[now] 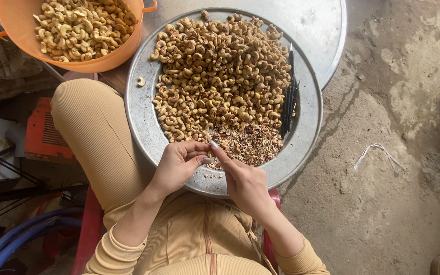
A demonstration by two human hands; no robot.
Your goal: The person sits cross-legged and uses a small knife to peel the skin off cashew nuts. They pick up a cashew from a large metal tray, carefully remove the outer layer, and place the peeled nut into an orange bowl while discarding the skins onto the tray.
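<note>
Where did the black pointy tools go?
In the head view, the black tools lie at the right side of the round metal tray, leaning along the right edge of the cashew pile, up and to the right of both hands.

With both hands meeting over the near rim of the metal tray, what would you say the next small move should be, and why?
Probably finish scraping the skin off the cashew pinched in the left hand, letting flakes drop onto the pile of peelings. The right hand holds a small tool against that nut, directly above the metal tray, and the peelings already lie just beyond the hands.
</note>
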